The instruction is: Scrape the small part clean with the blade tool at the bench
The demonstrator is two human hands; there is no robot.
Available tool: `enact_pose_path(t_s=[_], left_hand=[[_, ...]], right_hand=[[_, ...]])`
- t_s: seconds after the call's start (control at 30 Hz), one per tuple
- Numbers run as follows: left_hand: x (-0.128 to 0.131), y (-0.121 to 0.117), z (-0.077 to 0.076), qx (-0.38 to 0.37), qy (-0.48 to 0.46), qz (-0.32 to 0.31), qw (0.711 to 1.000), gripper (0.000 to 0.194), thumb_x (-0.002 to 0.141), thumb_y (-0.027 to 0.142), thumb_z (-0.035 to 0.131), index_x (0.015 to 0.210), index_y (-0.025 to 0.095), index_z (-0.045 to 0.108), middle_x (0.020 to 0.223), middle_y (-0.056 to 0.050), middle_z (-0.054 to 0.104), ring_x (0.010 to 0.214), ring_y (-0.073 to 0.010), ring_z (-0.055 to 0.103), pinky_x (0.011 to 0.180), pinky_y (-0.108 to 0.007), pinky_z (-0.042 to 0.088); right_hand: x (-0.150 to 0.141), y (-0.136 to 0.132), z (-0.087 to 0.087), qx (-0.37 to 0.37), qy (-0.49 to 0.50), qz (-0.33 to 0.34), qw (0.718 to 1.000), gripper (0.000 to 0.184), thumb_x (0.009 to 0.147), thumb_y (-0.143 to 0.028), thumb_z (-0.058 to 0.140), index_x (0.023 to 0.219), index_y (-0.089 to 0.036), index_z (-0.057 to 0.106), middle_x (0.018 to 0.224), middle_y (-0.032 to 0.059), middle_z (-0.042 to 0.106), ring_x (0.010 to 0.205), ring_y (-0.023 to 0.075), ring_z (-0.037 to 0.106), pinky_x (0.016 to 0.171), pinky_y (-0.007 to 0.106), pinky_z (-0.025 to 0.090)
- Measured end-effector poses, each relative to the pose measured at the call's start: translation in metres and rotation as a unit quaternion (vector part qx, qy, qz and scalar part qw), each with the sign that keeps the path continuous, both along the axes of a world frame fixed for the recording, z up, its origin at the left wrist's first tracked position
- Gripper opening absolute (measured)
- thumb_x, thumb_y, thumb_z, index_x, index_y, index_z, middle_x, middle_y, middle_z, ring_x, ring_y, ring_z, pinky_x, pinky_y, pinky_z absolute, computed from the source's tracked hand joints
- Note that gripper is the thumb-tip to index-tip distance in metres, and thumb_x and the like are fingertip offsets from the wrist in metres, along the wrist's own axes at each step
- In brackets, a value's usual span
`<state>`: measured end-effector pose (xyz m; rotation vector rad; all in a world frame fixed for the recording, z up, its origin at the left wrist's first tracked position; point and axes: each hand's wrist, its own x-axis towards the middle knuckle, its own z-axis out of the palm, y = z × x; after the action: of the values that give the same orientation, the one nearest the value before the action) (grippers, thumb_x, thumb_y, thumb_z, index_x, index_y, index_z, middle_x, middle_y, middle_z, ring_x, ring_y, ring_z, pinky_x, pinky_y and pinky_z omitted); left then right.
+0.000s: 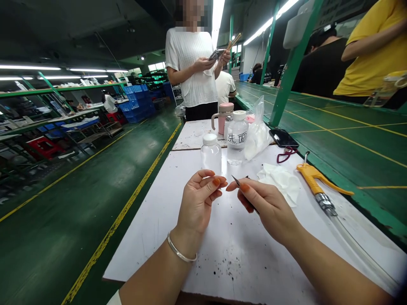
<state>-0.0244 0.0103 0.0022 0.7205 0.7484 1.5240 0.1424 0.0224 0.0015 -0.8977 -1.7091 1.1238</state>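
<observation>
Above the white tabletop, my left hand is closed in a pinch, thumb against fingers. Whatever may be between those fingertips is too small to make out. My right hand grips a slim dark pointed tool, its tip aimed up and left toward the left fingertips. A small gap separates the two hands. Just beyond them stand a clear bottle with a white cap and a larger clear bottle with black writing. Crumpled white tissue lies past my right hand.
Small black specks dot the near tabletop. At right lies a yellow air blow gun with its hose. A phone, a plastic bag and a pink mug sit farther back. A person in white stands beyond the table.
</observation>
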Motion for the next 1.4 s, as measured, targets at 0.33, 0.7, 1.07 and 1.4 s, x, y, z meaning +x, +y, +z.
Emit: enact_pose_path(t_s=[0.33, 0.7, 1.07, 1.4], left_hand=[[0.0050, -0.0037, 0.0031, 0.008, 0.087, 0.084, 0.993, 0.023, 0.073, 0.024, 0.083, 0.088, 0.018, 0.067, 0.089, -0.004, 0.078, 0.092, -0.0165, 0.072, 0.073, -0.023, 0.052], [0.0077, -0.0058, 0.0023, 0.052, 0.155, 0.108, 0.981, 0.013, 0.077, 0.021, 0.079, 0.086, 0.019, 0.070, 0.089, -0.004, 0.078, 0.091, -0.0169, 0.073, 0.075, -0.024, 0.054], [0.0106, -0.0063, 0.0009, 0.102, 0.200, 0.133, 0.965, 0.008, 0.078, 0.019, 0.079, 0.083, 0.020, 0.072, 0.086, -0.002, 0.078, 0.090, -0.0176, 0.074, 0.079, -0.026, 0.058], [0.0097, -0.0043, -0.0013, 0.106, 0.229, 0.138, 0.958, 0.009, 0.076, 0.022, 0.081, 0.081, 0.019, 0.073, 0.083, -0.002, 0.079, 0.084, -0.0159, 0.075, 0.073, -0.022, 0.060]], right_hand=[[-0.0008, 0.0010, 0.0003, 0.133, -0.151, -0.059, 0.978, 0.025, 0.099, -0.037, 0.053, 0.087, -0.022, 0.070, 0.063, -0.0013, 0.056, 0.058, 0.0141, 0.048, 0.056, 0.029, 0.035], [0.0001, 0.0014, -0.0009, 0.153, -0.157, -0.075, 0.973, 0.025, 0.098, -0.033, 0.056, 0.080, -0.021, 0.068, 0.063, -0.0022, 0.056, 0.058, 0.0125, 0.048, 0.055, 0.028, 0.035], [0.0017, 0.0028, -0.0012, 0.180, -0.178, -0.110, 0.961, 0.014, 0.093, -0.026, 0.062, 0.083, -0.020, 0.071, 0.062, -0.0028, 0.056, 0.057, 0.0116, 0.049, 0.054, 0.027, 0.034], [0.0044, 0.0028, -0.0003, 0.208, -0.207, -0.150, 0.944, 0.008, 0.090, -0.021, 0.067, 0.084, -0.019, 0.073, 0.068, -0.0028, 0.059, 0.061, 0.0100, 0.052, 0.056, 0.024, 0.035]])
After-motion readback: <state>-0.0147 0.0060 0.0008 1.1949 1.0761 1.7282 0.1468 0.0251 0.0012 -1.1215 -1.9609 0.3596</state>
